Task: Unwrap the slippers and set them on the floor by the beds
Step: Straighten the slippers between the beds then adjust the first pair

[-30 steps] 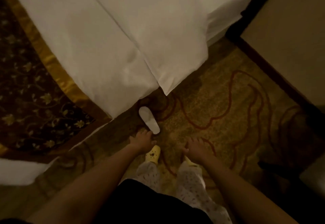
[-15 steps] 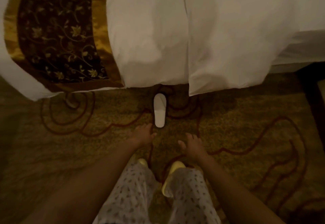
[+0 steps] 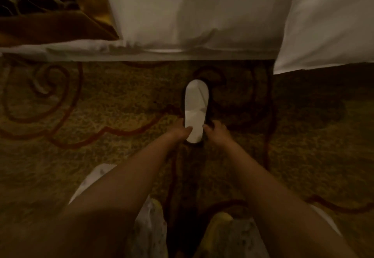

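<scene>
While the flat, oval white slipper (image 3: 196, 107) lies on swirled pile carpet (image 3: 105, 114), left hand (image 3: 179, 130) pinches its heel; right hand (image 3: 217, 132) curls alongside, grip unclear.

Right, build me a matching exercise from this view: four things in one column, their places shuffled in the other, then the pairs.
Things
1. flat white slipper
2. gold-edged dark floral bed runner
3. yellow rubber clog
4. left hand

Places
A. near the bottom edge of the view
B. at the slipper's near end, on its left side
C. on the swirl-patterned carpet, just short of the white-sheeted bed
D. top left, draped on the bed

Pairs: 1-C, 2-D, 3-A, 4-B
</scene>
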`<move>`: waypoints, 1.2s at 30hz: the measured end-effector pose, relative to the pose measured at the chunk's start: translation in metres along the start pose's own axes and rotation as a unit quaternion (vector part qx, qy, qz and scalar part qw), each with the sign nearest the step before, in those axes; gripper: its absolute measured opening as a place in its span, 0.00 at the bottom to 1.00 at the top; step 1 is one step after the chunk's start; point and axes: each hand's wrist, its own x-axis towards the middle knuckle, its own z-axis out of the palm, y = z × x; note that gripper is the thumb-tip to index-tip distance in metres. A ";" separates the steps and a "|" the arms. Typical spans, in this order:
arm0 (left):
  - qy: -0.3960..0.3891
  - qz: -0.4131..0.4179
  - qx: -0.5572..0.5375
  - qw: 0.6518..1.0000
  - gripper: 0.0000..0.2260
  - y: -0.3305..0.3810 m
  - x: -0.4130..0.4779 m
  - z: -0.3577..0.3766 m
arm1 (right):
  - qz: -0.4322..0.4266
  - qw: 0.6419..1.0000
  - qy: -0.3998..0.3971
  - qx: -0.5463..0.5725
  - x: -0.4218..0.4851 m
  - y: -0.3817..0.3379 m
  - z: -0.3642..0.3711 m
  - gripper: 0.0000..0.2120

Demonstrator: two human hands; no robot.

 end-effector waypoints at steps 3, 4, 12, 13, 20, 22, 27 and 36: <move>0.032 -0.001 -0.026 0.999 0.26 -0.013 0.054 0.020 | -0.010 1.000 0.006 0.002 0.054 0.013 0.026 0.31; 0.045 -0.002 -0.029 0.999 0.27 -0.017 0.068 0.026 | -0.010 1.000 0.010 0.006 0.067 0.016 0.032 0.31; 0.148 -0.004 -0.075 0.986 0.31 -0.035 0.118 0.058 | -0.025 0.996 0.079 0.016 0.111 0.036 0.059 0.29; 0.163 -0.002 -0.076 0.984 0.31 -0.036 0.120 0.062 | -0.035 0.996 0.080 0.019 0.114 0.035 0.059 0.30; 0.230 0.000 -0.213 0.950 0.24 -0.036 0.130 0.064 | -0.073 0.988 0.122 0.051 0.119 0.029 0.067 0.27; 0.220 -0.003 -0.254 0.942 0.21 -0.036 0.128 0.064 | -0.073 0.988 0.120 0.067 0.117 0.032 0.067 0.27; 0.171 -0.012 -0.368 0.914 0.16 -0.040 0.122 0.064 | -0.049 0.978 0.128 0.157 0.117 0.042 0.065 0.24; 0.129 -0.026 -0.405 0.905 0.16 -0.053 0.124 0.053 | 0.012 0.939 0.274 0.205 0.132 0.071 0.025 0.15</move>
